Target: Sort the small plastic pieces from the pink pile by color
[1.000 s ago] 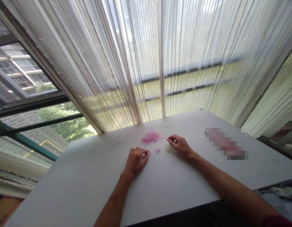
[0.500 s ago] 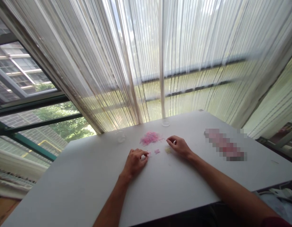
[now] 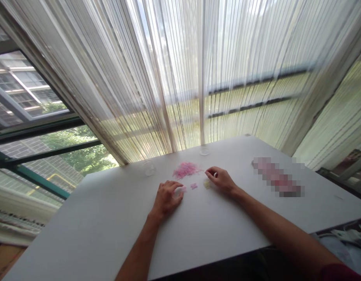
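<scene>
My left hand (image 3: 168,197) rests on the white table with thumb and forefinger spread apart, next to a small pale pink piece (image 3: 183,189). Nothing shows between those fingers. To its right lies a small pink-purple piece (image 3: 193,186). My right hand (image 3: 223,179) is closed in a pinch just above and beside a pale yellow piece (image 3: 207,184); whatever the fingertips hold is too small to make out. Beyond both hands sits a loose heap of thin pink strands or sticks (image 3: 186,170), a few straying toward my right fingertips.
Two small clear round dishes or lids stand at the far side, a left one (image 3: 149,168) and a right one (image 3: 204,151). A blurred-out pinkish object (image 3: 278,177) lies on the right. Curtains (image 3: 180,78) hang behind the table (image 3: 104,226).
The thumb and forefinger of my left hand have parted by the pale pink piece. My right hand stays pinched in nearly the same place.
</scene>
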`<state>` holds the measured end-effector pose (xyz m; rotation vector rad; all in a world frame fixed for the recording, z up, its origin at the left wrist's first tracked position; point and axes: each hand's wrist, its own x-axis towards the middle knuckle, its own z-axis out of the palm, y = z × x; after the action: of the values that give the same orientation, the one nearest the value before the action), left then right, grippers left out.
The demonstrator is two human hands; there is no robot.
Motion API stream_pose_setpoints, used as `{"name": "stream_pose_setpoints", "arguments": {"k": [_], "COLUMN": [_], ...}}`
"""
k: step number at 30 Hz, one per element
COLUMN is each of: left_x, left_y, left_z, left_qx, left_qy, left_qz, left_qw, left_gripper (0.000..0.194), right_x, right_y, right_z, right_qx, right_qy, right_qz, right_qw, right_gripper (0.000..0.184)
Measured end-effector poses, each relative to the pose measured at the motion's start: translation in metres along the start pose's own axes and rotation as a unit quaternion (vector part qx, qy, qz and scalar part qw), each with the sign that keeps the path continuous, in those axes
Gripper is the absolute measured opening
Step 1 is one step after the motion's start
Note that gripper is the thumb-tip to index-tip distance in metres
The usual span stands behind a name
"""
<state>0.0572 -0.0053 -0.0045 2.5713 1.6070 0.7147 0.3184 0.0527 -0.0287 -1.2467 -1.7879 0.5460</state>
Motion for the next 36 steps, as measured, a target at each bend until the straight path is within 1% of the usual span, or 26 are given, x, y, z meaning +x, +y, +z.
{"name": "stream_pose_setpoints", "arguments": {"k": [6,11,16,19,22,24,26,28,30,32,34,36], "left_x": [0.001,0.001,0.001,0.001,0.003,0.006,0.011,0.020,0.033,0.048,0.063,0.078], "left_y": [0.002,0.000,-0.007,-0.014,-0.021,-0.023,-0.025,-0.026,-0.027,-0.028,-0.029,-0.030], "left_z": [0.004,0.004,0.005,0.008,0.009,0.007,0.001,-0.009,-0.020,-0.030,-0.036,-0.036], "left_qx": [-0.014,-0.019,-0.028,-0.032,-0.041,-0.053,-0.069,-0.085,-0.090,-0.065,-0.036,-0.002], "left_qy": [-0.014,-0.010,0.000,0.032,0.087,0.117,0.129,0.117,0.084,0.051,-0.002,-0.063], "left_qz": [0.004,0.002,0.010,0.010,0.003,-0.007,-0.017,-0.019,-0.016,-0.020,-0.027,-0.020], "left_qw": [1.000,1.000,1.000,0.999,0.995,0.992,0.989,0.989,0.992,0.996,0.999,0.998], "left_gripper": [0.018,0.018,0.017,0.017,0.018,0.020,0.022,0.022,0.023,0.022,0.023,0.028], "right_x": [0.000,0.000,0.000,0.000,0.000,0.001,0.001,0.001,0.001,0.002,0.002,0.002], "right_y": [-0.001,0.000,0.001,0.002,0.004,0.004,0.004,0.004,0.004,0.003,0.004,0.005], "right_z": [0.000,0.000,0.001,0.002,0.003,0.003,0.003,0.003,0.003,0.004,0.004,0.004], "right_qx": [0.001,-0.002,0.004,0.011,0.012,0.009,0.008,0.007,0.008,0.009,0.010,0.012], "right_qy": [0.000,-0.003,0.000,0.004,0.007,0.006,0.006,0.007,0.010,0.012,0.016,0.020], "right_qz": [0.001,-0.006,-0.005,-0.001,-0.002,-0.005,-0.008,-0.010,-0.011,-0.010,-0.008,-0.006], "right_qw": [1.000,1.000,1.000,1.000,1.000,1.000,1.000,1.000,1.000,1.000,1.000,1.000], "right_gripper": [0.026,0.025,0.024,0.024,0.023,0.022,0.022,0.022,0.022,0.021,0.020,0.020]}}
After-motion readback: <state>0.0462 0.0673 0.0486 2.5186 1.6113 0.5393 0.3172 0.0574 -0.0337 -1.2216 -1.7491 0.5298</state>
